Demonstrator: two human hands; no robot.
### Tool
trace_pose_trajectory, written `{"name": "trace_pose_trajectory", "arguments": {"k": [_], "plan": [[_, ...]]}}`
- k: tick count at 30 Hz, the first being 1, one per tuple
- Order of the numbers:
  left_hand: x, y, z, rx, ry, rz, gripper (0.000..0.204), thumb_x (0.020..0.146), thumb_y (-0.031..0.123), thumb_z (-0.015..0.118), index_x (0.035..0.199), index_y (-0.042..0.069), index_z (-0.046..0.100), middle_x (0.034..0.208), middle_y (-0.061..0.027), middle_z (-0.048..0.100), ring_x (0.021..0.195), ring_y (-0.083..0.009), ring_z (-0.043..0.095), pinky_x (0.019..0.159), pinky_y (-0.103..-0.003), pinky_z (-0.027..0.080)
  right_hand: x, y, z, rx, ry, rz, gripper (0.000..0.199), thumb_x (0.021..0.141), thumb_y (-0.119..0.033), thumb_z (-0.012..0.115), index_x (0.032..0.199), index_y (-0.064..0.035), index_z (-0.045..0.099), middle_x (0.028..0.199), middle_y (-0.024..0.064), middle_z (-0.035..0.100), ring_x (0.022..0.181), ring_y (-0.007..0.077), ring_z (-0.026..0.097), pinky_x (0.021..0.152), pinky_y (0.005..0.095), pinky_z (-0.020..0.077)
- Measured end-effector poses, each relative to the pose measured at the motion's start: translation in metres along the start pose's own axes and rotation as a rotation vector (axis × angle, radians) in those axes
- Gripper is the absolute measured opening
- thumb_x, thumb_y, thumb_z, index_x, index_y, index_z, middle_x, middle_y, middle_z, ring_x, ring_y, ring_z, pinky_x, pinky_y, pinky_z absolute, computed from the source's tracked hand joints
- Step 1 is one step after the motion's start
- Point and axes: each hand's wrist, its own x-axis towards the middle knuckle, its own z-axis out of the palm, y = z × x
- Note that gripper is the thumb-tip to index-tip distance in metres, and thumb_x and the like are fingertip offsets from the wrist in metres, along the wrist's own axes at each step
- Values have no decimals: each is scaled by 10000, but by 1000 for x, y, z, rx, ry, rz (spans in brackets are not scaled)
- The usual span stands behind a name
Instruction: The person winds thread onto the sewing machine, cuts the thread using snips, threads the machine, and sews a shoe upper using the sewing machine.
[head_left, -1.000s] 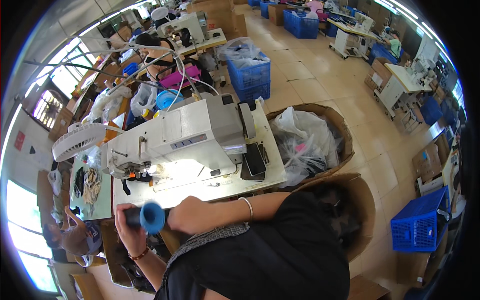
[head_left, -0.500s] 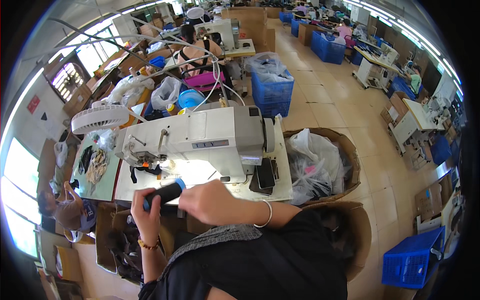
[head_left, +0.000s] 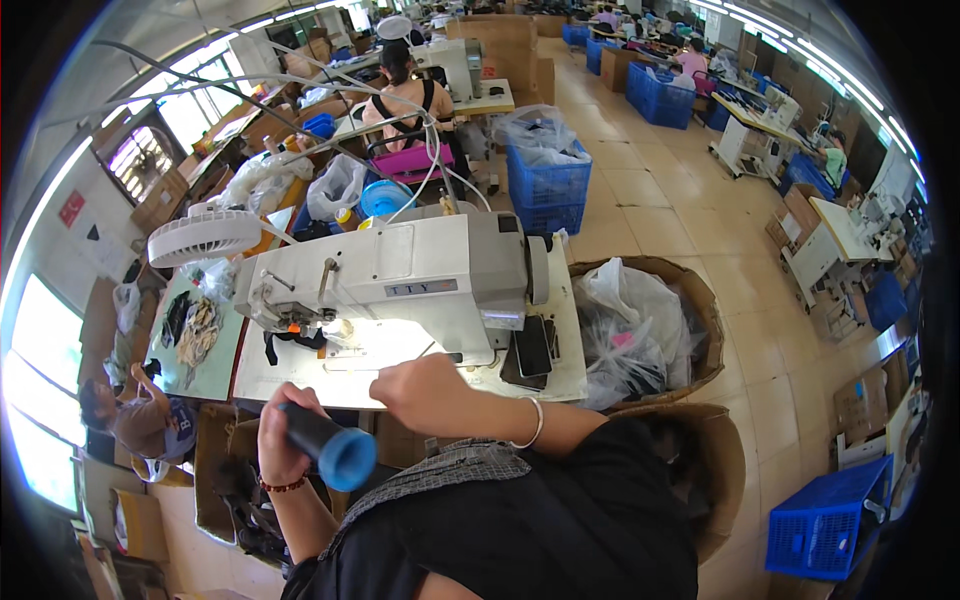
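My left hand (head_left: 278, 445) is wrapped round a black spool of thread (head_left: 308, 430) in front of the sewing table. The spool is tilted, its hollow blue end facing toward me and to the right. Over the front edge of the table, my right hand (head_left: 425, 392) is closed in a fist, apart from the spool. Whatever it may pinch is hidden. Beyond both hands stands a white sewing machine (head_left: 400, 265) with its work light on. A black piece of fabric (head_left: 290, 343) lies by the needle area.
A dark phone (head_left: 532, 348) lies at the right of the white tabletop (head_left: 560, 380). Boxes of plastic bags (head_left: 635, 335) and dark pieces (head_left: 250, 500) flank me. A white fan (head_left: 203, 237) stands left. A person (head_left: 150, 420) sits at the left; another (head_left: 410, 100) sits ahead.
My left hand has drawn the spool down toward me and turned its blue end my way. My right hand has come away from the spool, shifting slightly right.
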Motion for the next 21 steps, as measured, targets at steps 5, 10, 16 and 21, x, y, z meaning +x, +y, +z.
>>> {"name": "trace_pose_trajectory", "arguments": {"k": [5,10,16,21], "plan": [[4,-6,31,757,548,157,108,902,74,511,998,58,556,664,-15,535,460,-54,477,406,-194,365,-6,-28,-7,61,55,-265,102,774,-206,617,723,-124,584,656,25,515,669,207,618,517,353,483],[-3,7,5,201,-116,49,356,881,381,619,948,40,541,771,-55,552,511,-68,500,406,-194,373,0,2,-6,-61,122,-20,100,773,-207,597,744,-113,588,693,27,551,645,217,618,491,363,484],[8,-3,14,470,352,123,138,876,83,592,995,34,544,710,-31,529,595,-91,537,475,-229,403,-14,-16,13,-18,19,-248,83,758,-181,584,727,-107,564,709,41,547,644,219,612,526,359,502],[-6,13,10,702,89,-150,158,931,186,531,926,31,560,698,-18,541,545,-64,517,435,-214,375,0,-12,-9,27,182,-79,54,749,-149,565,734,-97,565,688,44,542,641,224,605,517,363,488]]}}
